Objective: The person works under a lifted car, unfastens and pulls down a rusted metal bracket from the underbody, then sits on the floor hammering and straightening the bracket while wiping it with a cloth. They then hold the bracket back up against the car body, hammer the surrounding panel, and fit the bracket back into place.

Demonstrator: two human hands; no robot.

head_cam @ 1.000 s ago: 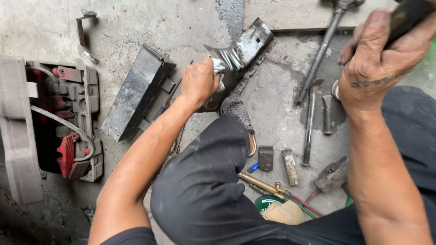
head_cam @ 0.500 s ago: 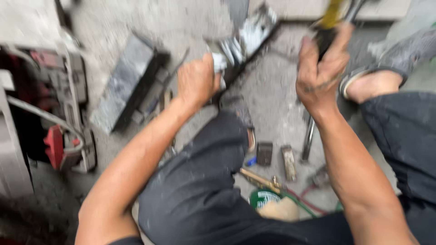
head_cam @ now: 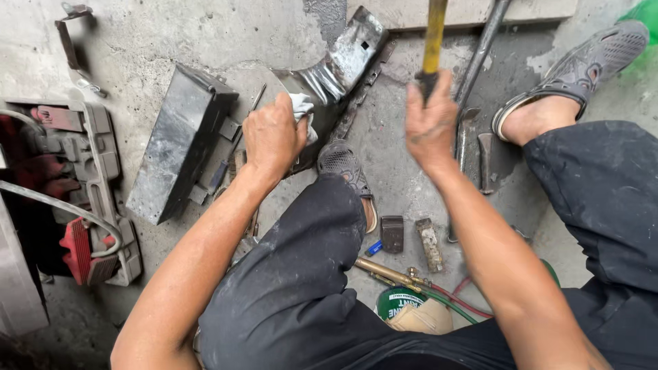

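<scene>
My left hand grips one end of a bent, shiny sheet-metal piece through a white rag, pressing it against the concrete floor. My right hand is closed around a yellow-handled tool with a black grip, held upright above the floor to the right of the metal piece; its head is out of view. My sandalled left foot rests just below the metal piece, between my two hands.
A dark rectangular metal box lies left of my left hand. A grey and red machine housing with cables sits far left. Chisels, a long steel bar, small blocks, a brass torch with hoses and a green can lie around my legs.
My right hand has swung in from the upper right toward the centre, bringing the yellow-handled tool upright. My left hand has kept its hold on the metal piece.
</scene>
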